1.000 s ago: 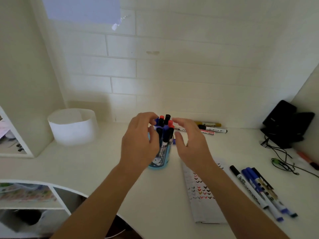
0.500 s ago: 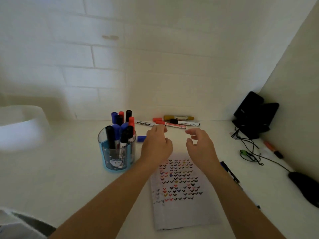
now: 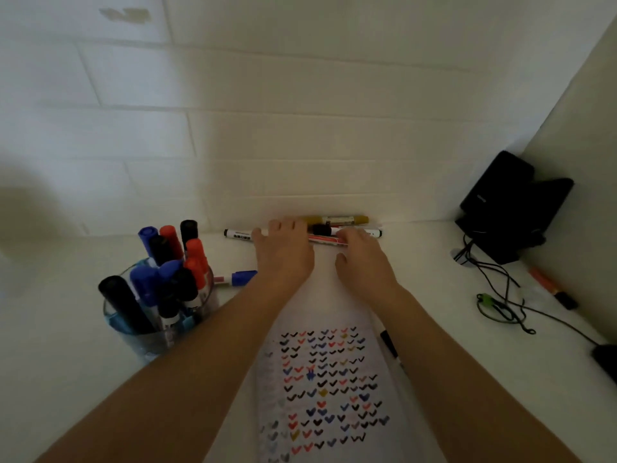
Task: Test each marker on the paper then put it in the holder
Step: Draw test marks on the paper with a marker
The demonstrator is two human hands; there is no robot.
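Clear blue plastic holder (image 3: 157,329), crowded with capped markers, is noted at near left. Untested markers are laid along the far wall, long axes left–right, crosswise to the fingers: white-barrelled black-capped marker (image 3: 238,234), red marker (image 3: 325,239), gold marker (image 3: 337,219). Left hand (image 3: 283,252) is laid over the white barrel, right hand (image 3: 362,259) over the red one's right end. A grasp cannot be told for either. White check-marked paper (image 3: 327,379) lies nearer. Barrel labels are recorded as illegible.
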